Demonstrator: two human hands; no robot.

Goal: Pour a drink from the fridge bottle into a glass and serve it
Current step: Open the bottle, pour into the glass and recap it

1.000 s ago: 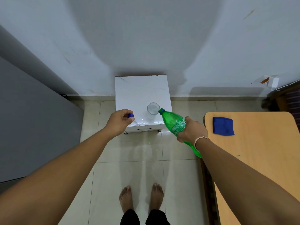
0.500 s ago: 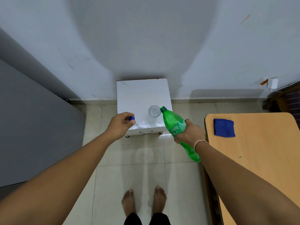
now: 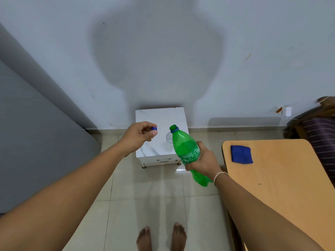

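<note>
My right hand [image 3: 204, 158] grips a green plastic bottle [image 3: 184, 147] around its label. The bottle is uncapped and leans only slightly, its open mouth pointing up and away. Behind its neck a clear glass [image 3: 169, 137] stands on the small white marble-topped table [image 3: 159, 116], mostly hidden by the bottle. My left hand [image 3: 140, 135] hovers over the table's left side and pinches the blue bottle cap [image 3: 154, 128] between thumb and fingers.
A wooden table [image 3: 282, 178] with a blue cloth [image 3: 241, 153] on it stands to the right. A grey panel [image 3: 36, 142] fills the left. A dark striped chair [image 3: 319, 127] sits at far right. My bare feet stand on the tiled floor [image 3: 145, 196].
The bottle has swung back from its tilt over the glass to nearly upright and come closer. My left hand has risen with the cap. The view has tipped upward.
</note>
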